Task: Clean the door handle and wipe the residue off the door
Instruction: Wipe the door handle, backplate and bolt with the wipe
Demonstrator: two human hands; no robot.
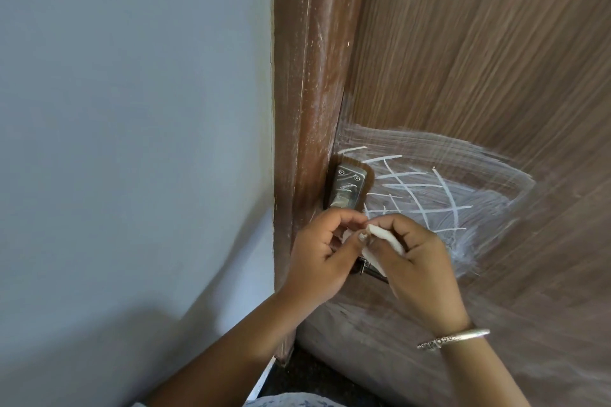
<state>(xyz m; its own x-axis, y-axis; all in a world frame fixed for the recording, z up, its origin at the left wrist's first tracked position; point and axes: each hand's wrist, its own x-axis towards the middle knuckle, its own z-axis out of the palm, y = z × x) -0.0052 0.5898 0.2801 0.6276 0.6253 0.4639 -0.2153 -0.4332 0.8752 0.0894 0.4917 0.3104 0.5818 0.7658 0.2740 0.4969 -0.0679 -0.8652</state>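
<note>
The door handle (347, 189) is sitting just below the middle of the frame, its metal plate streaked with white and its lower part hiding behind the hands. To its right, white residue (425, 198) is crossing the door (496, 59) in scratchy lines inside a wider smeared patch. Directly under the plate, both hands are holding a small white cloth (385, 238): the left hand (315, 253) is pinching one end between curled fingers and thumb, while the right hand (421, 263), a bracelet (453, 339) on its wrist, is curling its fingers round the rest. The person is probably bunching the cloth before wiping. The cloth is looking small against so much residue, so it may be loading up fast and dragging the white wider instead of lifting it. It could also be pushing powder into the plate's screw heads or onto the flecked door frame (310, 76) beside the grey wall (132, 109) at the left.
</note>
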